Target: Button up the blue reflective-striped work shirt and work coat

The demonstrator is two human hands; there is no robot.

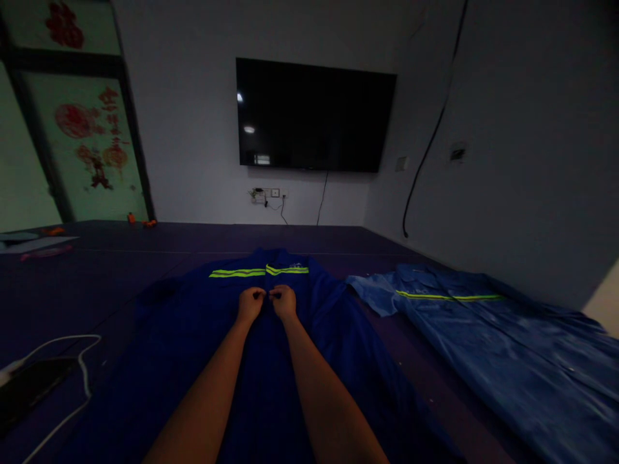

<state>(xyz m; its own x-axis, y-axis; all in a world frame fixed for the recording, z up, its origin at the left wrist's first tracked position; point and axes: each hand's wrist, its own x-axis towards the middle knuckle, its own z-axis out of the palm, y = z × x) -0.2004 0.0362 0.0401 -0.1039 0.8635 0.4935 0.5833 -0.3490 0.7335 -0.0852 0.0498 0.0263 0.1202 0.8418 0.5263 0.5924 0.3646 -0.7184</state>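
A dark blue work jacket with yellow-green reflective stripes across the chest lies spread out in front of me, collar away from me. My left hand and my right hand meet at its front opening, just below the stripes. Both are closed in a pinch, fingertips close together at the jacket's middle. What lies between the fingers is too small and dark to make out, though the hands are at the front edges of the cloth.
To the right lies a lighter blue work garment with one yellow-green stripe. A dark phone-like device with a white cable lies at left on the purple floor. A television hangs on the far wall; a black cable dangles at right.
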